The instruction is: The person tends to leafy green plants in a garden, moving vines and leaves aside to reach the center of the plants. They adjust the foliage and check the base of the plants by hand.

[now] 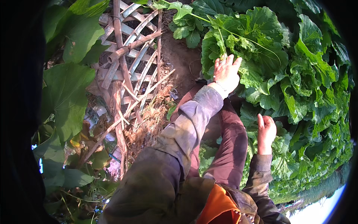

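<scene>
My left hand (227,73), with a beaded bracelet at the wrist, reaches out with its back up and its fingers extended. Its fingertips lie at a thin green vine stem (223,42) over broad crinkled leaves (257,30); whether they grip the stem is hidden. Lower on the right, my right hand (266,128) is held above the leafy plants (302,95), fingers curled in and thumb pointing up, with nothing visible in it. The vine runs across the top of the leaves and ends in a thin tendril.
A lattice fence of weathered slats (139,56) with wooden poles (123,64) stands at the left. Dry stalks (151,120) lie along its foot. Large vine leaves (67,95) hang at the far left. Bare soil (181,58) runs between fence and plants, near my legs (232,142).
</scene>
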Demonstrator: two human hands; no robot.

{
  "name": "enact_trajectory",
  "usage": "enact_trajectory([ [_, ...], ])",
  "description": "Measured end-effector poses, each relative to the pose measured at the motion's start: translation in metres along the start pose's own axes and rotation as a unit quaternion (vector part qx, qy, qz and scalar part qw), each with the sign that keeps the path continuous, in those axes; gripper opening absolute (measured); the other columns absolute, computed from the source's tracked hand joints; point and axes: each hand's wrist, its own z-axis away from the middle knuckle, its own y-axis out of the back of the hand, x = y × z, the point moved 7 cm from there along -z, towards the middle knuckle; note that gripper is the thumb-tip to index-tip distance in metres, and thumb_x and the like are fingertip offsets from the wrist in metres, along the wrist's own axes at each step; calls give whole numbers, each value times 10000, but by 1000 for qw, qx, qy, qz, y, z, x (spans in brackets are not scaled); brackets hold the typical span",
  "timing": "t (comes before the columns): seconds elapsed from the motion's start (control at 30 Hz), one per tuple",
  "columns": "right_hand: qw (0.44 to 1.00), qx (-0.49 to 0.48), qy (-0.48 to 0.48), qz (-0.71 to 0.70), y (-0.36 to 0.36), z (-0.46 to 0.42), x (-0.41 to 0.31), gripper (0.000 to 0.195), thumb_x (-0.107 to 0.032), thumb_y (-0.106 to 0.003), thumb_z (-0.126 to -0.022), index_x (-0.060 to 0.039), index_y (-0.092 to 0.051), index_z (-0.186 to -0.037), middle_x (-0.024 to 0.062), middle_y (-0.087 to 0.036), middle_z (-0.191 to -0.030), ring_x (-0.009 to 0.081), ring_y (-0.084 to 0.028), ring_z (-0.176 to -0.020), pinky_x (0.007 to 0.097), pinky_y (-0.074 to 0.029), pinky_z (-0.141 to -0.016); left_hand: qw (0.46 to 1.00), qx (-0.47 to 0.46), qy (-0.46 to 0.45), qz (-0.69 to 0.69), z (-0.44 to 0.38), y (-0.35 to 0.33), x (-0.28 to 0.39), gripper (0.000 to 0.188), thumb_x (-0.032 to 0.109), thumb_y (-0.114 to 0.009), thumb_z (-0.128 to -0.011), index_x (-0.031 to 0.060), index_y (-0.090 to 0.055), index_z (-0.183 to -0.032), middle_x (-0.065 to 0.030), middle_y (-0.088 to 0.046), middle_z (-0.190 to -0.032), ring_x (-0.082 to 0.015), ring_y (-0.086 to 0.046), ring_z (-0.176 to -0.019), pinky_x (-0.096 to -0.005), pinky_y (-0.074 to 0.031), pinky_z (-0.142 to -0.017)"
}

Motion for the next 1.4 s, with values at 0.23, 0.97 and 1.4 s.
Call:
enact_trajectory([
  [0.23,967,-96,180,-154,-11,-40,-108,341,-76,-692,-879,-60,-672,-1220,157,-683,-1047,332,-689,-894,407,-560,-767,933,129,-30,334,9,-12,10,593,-2,-598,-937,65,-467,-1511,-107,-536,-1460,-219,-514,-1345,-373,-396,-1133],
  [0.97,873,213,245,-365,35,-139,-109,254,61,-544,-902,23,-716,-1085,116,-687,-1018,153,-611,-780,260,-484,-688,803,-153,39,575,-119,67,13,632,231,-557,-1020,71,-328,-1587,-130,-520,-1493,-229,-431,-1407,-434,-282,-1172],
  [1.4,777,418,328,-337,66,-146,-95,317,-89,-489,-1055,52,-681,-1264,96,-719,-1031,109,-595,-820,240,-476,-743,849,-128,-144,492,-87,121,26,826,412,-521,-1005,-19,-169,-1615,-277,-302,-1608,-388,-360,-1480,-499,-275,-1230],
])
